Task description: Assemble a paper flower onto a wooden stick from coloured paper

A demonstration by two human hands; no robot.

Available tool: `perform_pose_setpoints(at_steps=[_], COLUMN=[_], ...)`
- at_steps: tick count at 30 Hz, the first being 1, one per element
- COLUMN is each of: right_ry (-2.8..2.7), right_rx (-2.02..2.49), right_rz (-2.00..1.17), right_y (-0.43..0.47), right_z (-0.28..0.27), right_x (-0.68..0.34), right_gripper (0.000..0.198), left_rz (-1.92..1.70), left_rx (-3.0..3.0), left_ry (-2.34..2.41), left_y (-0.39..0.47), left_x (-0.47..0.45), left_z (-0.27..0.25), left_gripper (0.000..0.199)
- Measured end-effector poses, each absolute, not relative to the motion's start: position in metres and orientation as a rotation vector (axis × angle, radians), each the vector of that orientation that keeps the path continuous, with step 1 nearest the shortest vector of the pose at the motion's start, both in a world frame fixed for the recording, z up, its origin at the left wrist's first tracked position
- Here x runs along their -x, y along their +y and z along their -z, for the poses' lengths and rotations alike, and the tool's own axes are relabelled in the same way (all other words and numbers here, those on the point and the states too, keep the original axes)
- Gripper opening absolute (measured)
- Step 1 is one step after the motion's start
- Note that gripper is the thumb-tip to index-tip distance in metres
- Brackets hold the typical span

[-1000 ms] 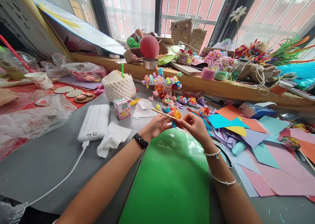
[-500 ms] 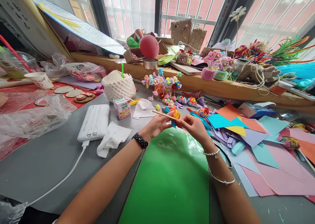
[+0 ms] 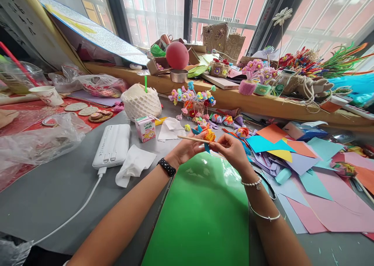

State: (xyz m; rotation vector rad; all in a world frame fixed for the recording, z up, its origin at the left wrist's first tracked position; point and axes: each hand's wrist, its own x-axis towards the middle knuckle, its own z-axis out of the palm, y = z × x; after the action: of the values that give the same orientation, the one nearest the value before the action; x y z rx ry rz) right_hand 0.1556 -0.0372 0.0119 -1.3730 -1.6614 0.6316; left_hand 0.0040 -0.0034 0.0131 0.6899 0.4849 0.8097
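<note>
Over the far end of a green board [image 3: 198, 211], my left hand [image 3: 187, 151] is closed on an orange paper flower [image 3: 209, 134] with blue paper strips [image 3: 207, 147] around its base. My right hand [image 3: 229, 147] pinches a thin wooden stick [image 3: 193, 139], which lies level across the left fingers just in front of the flower. Whether the stick touches the paper, I cannot tell. Beyond the hands, more folded paper flowers [image 3: 242, 132] lie on the grey table [image 3: 70, 188].
Coloured paper sheets [image 3: 330, 196] spread on the right. To the left are a white power bank [image 3: 111, 146] with a cable, a crumpled tissue [image 3: 134, 164], a small drink carton [image 3: 145, 129] and a netted coconut [image 3: 141, 102]. A wooden ledge [image 3: 228, 96] full of crafts runs behind.
The stick has slid a little to the left and tilted nearer level. My hands have barely shifted, and the flower stays in the left one.
</note>
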Motion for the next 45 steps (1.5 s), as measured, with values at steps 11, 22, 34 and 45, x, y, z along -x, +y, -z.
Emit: perform_pose_setpoints(at_steps=[11, 22, 34, 45], right_ry=[-1.705, -1.717, -1.682, -1.646], right_rx=[1.407, 1.382, 1.332, 1.346], right_rz=[-0.584, -0.517, -0.447, -0.473], right_y=[-0.0400, -0.0398, -0.0390, -0.0389], right_z=[-0.0170, -0.0165, -0.0134, -0.0134], right_x=[-0.1533, -0.1535, -0.1524, -0.1515], right_gripper=[0.034, 0.032, 0.032, 0.032], left_rz=[-0.839, -0.855, -0.859, -0.861], left_rx=[-0.721, -0.770, -0.776, -0.766], left_ry=[0.423, 0.386, 0.376, 0.397], left_y=[-0.0001, 0.0029, 0.0023, 0.0008], left_x=[-0.0013, -0.0004, -0.0006, -0.0016], left_z=[-0.0077, -0.0047, -0.0058, -0.0054], left_gripper=[0.031, 0.029, 0.021, 0.016])
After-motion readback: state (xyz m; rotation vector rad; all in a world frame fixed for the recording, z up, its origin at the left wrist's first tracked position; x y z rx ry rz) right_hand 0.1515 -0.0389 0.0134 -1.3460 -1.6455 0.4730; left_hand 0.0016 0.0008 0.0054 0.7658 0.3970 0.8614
